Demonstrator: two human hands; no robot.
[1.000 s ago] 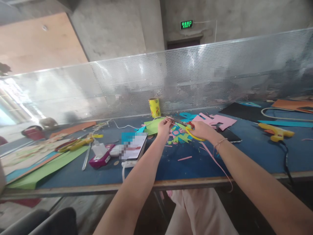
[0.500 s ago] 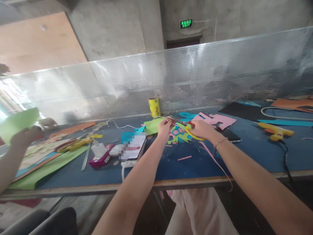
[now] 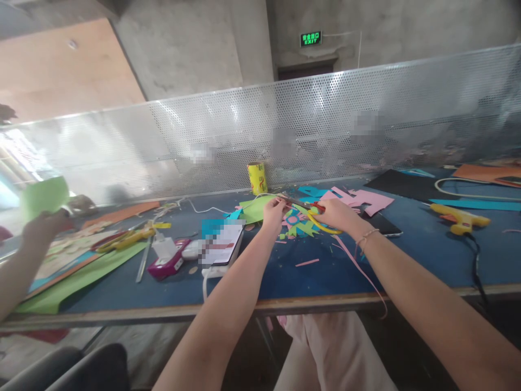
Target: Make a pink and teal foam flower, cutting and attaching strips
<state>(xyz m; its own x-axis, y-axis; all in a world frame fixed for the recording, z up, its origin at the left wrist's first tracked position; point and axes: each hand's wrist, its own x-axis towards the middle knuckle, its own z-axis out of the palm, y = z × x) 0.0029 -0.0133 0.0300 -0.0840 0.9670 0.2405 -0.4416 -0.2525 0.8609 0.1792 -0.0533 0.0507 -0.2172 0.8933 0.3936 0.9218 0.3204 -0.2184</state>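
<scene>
Right hand: your right hand (image 3: 336, 214) is closed round the yellow-and-red handles of the scissors (image 3: 323, 225); thin bracelet (image 3: 367, 237) on that wrist.
Scissors: in your right hand, above the surface (image 3: 280, 285), blades pointing across to your left fingertips. Can't tell how far the blades are parted.
Left hand: your left hand (image 3: 275, 210) is pinched, thumb against fingers, on a small piece (image 3: 281, 198) right by the blade tips. Too small to make out what it is.
Scraps: paper scraps (image 3: 300, 225), green, blue and pink, piled between and just below your two hands.
Pink paper: cut pink sheet (image 3: 376, 202) just beyond and right of your right hand.
Pink strip: long pink strip (image 3: 358, 263) runs from below your right hand over the surface's near edge.
Green sheet: green sheet (image 3: 257, 209) just left of your left hand.
Yellow can: yellow cylinder (image 3: 257, 179) stands upright beyond your left hand.
Phone: phone (image 3: 228, 244) left of your left forearm, partly pixelated.
Glue gun: yellow glue gun (image 3: 462, 218) well right of your right hand.
Neighbour: another person's hand (image 3: 40, 228), far left of yours, holds up green paper (image 3: 44, 196).
</scene>
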